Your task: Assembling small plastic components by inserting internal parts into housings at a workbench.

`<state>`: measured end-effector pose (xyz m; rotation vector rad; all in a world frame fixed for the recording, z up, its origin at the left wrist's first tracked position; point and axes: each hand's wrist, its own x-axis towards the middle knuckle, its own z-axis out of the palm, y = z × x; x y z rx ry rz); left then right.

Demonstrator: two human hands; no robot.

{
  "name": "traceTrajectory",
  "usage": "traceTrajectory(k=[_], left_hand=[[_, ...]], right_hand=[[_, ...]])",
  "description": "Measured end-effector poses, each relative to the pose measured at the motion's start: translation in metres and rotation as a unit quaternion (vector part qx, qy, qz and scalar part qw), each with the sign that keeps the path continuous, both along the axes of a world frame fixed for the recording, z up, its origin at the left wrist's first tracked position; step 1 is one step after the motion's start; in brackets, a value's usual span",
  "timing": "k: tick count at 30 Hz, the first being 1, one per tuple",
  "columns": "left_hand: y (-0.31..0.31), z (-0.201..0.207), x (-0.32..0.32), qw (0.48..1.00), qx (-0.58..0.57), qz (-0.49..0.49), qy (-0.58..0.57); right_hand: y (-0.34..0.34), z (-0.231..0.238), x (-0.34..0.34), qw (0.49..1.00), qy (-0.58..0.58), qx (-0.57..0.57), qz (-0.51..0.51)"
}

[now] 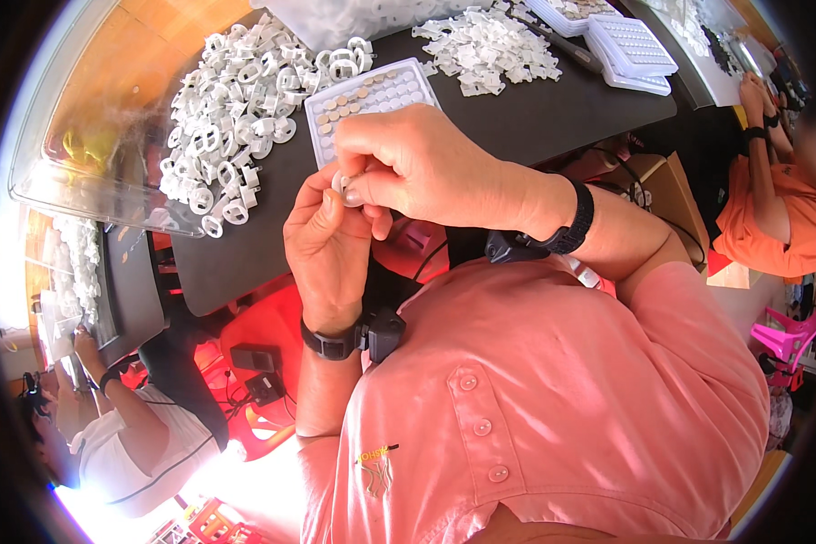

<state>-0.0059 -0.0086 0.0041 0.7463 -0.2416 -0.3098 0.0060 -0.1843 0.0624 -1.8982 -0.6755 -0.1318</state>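
Two hands pinching one small white plastic ring part [342, 184] above dark table [535, 118] edge: left hand [328, 238] gripping from below, right hand [417, 168] closed on top. Risk: slip from fingertips, part lost to floor. Nearby: white rectangular tray of small round discs [372, 100], heap of white plastic ring parts [236, 109], clear plastic sheet [91, 172]. Path unobstructed.

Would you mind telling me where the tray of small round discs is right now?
In the head view, the white disc tray lies on the black table, just beyond the right hand, beside the pile of white plastic parts.
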Motion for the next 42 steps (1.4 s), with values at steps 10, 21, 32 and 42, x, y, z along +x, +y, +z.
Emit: traceTrajectory(k=[10,21,32,42], left_hand=[[-0.002,0.001,-0.001,0.999,0.015,0.007,-0.034],[-0.001,-0.001,0.0,1.0,0.011,0.0,-0.023],[-0.002,0.004,-0.001,1.0,0.024,0.002,-0.012],[-0.002,0.0,-0.004,0.999,0.035,0.015,-0.029]], right_hand=[[-0.005,0.002,0.022,0.967,0.225,0.094,0.079],[-0.007,0.005,0.014,0.96,0.243,0.1,0.095],[0.008,-0.012,-0.009,0.936,0.199,0.289,0.024],[0.004,-0.002,-0.003,0.927,0.267,0.261,0.043]])
